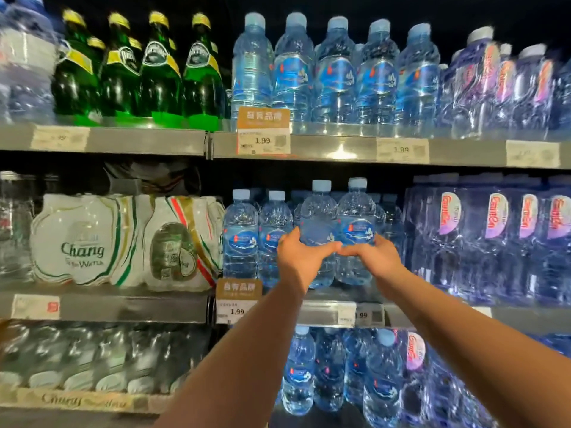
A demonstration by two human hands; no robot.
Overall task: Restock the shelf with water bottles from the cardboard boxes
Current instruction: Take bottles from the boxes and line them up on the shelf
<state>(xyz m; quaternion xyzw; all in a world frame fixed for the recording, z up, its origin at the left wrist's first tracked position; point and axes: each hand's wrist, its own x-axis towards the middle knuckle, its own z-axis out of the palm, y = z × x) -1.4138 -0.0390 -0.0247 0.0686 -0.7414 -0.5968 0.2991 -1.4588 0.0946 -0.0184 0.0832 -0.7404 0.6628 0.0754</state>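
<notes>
Two clear water bottles with blue labels and pale blue caps stand side by side at the front of the middle shelf (324,310). My left hand (298,257) grips the left bottle (318,211) around its lower half. My right hand (370,254) grips the right bottle (357,211) the same way. My thumbs meet between the two bottles. To their left, two more bottles of the same kind (241,233) stand at the shelf's front, with others behind. No cardboard box is in view.
White Chang water packs (123,239) fill the middle shelf's left, purple-labelled bottles (494,236) its right. The top shelf holds green glass bottles (139,69) and blue-labelled water bottles (336,72). More blue-labelled bottles (299,372) stand on the shelf below. Price tags (262,140) hang on the rails.
</notes>
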